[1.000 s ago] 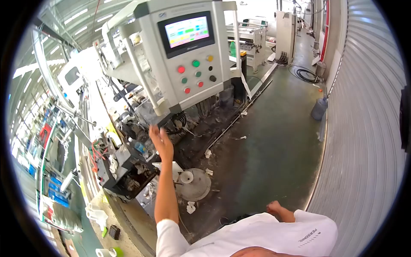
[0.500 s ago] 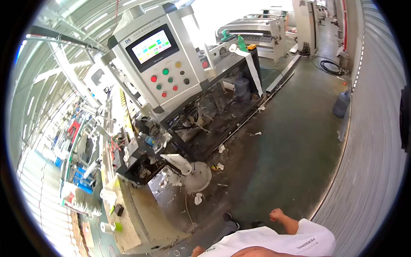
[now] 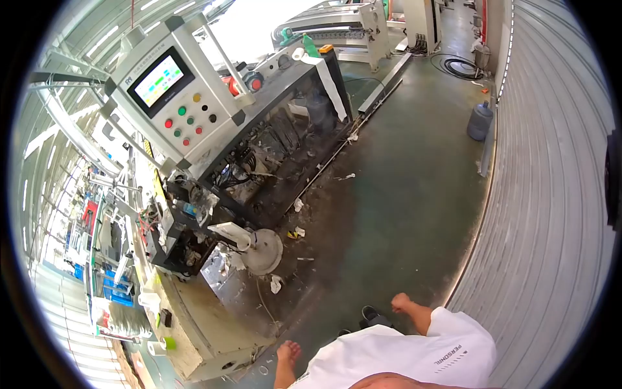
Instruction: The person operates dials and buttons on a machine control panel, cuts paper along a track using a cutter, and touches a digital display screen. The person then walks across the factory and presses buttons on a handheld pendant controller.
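Observation:
At the bottom of the head view, my left hand [image 3: 289, 351] hangs low beside the white shirt, its fingers curled; whether anything is inside is too small to tell. My right hand [image 3: 401, 302] is closed in a loose fist in front of my body, above the floor [image 3: 402, 214]. Neither hand touches a machine. The corner of a beige machine base [image 3: 220, 324] is nearest to my left hand. A grey control panel [image 3: 175, 97] with a lit screen and coloured buttons stands at the upper left.
A round metal base [image 3: 262, 253] and paper scraps [image 3: 276, 284] lie on the floor beside a black machine frame [image 3: 259, 214]. A blue water jug [image 3: 479, 121] and a coiled black hose [image 3: 459, 67] are near the corrugated wall [image 3: 551, 194] on the right.
My left hand, earlier raised toward the panel, has dropped low beside my body. The panel and machines have shifted left in view, and my right hand now appears slightly higher.

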`<act>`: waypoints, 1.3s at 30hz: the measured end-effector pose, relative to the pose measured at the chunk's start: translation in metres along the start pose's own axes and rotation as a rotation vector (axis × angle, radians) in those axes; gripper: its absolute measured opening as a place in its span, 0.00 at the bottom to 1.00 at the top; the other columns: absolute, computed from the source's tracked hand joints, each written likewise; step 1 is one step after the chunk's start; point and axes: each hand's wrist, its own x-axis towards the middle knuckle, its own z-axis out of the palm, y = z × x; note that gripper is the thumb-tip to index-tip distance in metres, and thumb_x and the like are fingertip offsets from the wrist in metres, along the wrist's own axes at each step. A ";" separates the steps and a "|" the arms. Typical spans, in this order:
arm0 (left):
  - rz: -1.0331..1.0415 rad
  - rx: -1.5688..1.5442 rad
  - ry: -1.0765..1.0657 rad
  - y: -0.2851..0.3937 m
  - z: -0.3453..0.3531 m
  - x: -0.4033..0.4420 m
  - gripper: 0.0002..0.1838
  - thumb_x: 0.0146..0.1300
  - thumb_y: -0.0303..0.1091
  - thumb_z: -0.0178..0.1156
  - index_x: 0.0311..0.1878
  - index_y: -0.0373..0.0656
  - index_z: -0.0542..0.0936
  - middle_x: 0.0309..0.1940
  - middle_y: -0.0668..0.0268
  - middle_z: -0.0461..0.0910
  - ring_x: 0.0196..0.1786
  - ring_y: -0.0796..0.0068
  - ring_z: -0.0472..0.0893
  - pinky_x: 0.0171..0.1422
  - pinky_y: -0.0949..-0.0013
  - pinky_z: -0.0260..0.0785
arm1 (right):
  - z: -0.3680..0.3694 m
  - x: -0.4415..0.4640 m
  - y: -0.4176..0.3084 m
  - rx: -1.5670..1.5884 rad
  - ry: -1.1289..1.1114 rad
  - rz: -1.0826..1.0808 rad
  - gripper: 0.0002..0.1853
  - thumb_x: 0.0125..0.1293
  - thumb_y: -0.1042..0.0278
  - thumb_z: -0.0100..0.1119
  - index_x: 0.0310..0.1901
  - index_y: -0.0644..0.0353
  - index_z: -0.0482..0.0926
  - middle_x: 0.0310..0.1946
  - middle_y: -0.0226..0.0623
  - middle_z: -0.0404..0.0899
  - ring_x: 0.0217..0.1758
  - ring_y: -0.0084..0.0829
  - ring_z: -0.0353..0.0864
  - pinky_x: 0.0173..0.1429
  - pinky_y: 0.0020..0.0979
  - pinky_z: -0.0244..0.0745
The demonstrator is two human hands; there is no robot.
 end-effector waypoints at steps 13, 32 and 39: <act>-0.081 -0.286 0.060 -0.104 -0.044 -0.035 0.12 0.75 0.42 0.51 0.48 0.42 0.75 0.37 0.60 0.81 0.40 0.59 0.83 0.48 0.50 0.80 | 0.016 0.000 -0.082 -0.349 -0.078 -0.115 0.09 0.59 0.72 0.54 0.29 0.58 0.85 0.27 0.36 0.88 0.25 0.27 0.87 0.29 0.31 0.84; 0.007 0.108 -0.271 0.026 0.148 0.031 0.08 0.71 0.37 0.53 0.38 0.44 0.77 0.29 0.62 0.79 0.35 0.61 0.81 0.43 0.52 0.79 | 0.044 -0.053 -0.086 -0.206 -0.008 -0.024 0.12 0.57 0.71 0.51 0.27 0.65 0.85 0.25 0.42 0.87 0.23 0.33 0.86 0.29 0.33 0.85; -0.021 0.047 -0.219 0.011 0.103 0.032 0.08 0.69 0.35 0.53 0.35 0.44 0.77 0.28 0.62 0.78 0.33 0.62 0.81 0.41 0.53 0.79 | 0.016 -0.083 -0.050 -0.097 0.098 0.032 0.12 0.55 0.72 0.51 0.25 0.63 0.86 0.23 0.41 0.86 0.24 0.34 0.87 0.29 0.35 0.83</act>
